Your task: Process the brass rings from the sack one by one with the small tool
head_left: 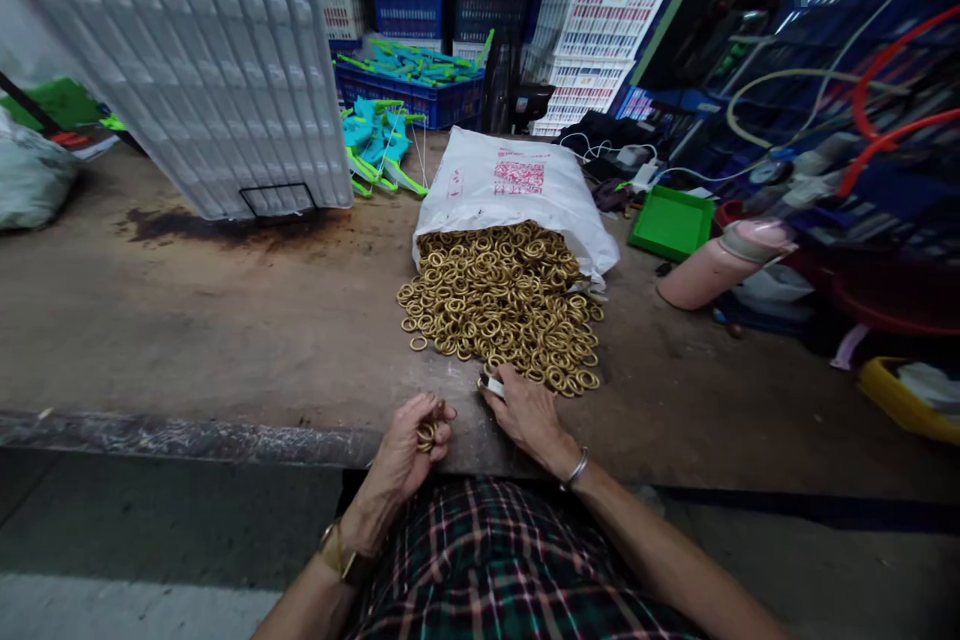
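Left hand (406, 442) curls around golden, round rings (426, 434); right hand (529, 412), grip unclear, is beside a loose ring heap (502, 305).

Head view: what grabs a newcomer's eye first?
Probably the heap of gold-coloured rings, spilling from the open mouth of a white sack mid-table. Just in front, the left hand holds a few rings, and the right hand is at the heap's near edge. Left of the sack stands a big ribbed, pale panel.
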`<state>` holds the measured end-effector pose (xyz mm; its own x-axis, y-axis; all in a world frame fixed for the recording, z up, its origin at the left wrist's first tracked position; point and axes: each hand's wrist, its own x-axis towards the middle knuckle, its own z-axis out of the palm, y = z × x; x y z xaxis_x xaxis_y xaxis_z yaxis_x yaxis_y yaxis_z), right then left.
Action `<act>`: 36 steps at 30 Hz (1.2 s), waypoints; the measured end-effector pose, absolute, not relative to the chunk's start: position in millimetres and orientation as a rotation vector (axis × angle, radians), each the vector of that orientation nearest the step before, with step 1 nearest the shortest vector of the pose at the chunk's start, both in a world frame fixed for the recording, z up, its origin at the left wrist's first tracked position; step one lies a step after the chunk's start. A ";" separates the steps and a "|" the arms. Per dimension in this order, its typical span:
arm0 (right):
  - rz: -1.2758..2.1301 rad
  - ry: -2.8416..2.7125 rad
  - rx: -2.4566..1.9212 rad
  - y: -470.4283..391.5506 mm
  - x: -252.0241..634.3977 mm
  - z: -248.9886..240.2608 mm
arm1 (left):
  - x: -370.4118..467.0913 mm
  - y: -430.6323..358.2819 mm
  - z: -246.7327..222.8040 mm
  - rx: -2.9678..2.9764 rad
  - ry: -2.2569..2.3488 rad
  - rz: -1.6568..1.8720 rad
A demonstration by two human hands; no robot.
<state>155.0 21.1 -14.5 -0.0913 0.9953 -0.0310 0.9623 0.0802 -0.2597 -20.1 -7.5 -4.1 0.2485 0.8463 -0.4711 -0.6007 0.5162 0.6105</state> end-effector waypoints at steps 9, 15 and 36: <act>0.356 -2.145 -1.907 17.6 152.2 -17.3 | -22.8 -5.8 -9.2 0.092 0.725 1.003; 0.658 -1.987 -1.769 24.2 147.9 -18.2 | -18.6 0.3 -7.0 0.067 0.777 1.005; 1.920 -1.092 -1.376 30.8 127.5 11.1 | -4.3 -8.6 0.3 1.251 1.208 1.091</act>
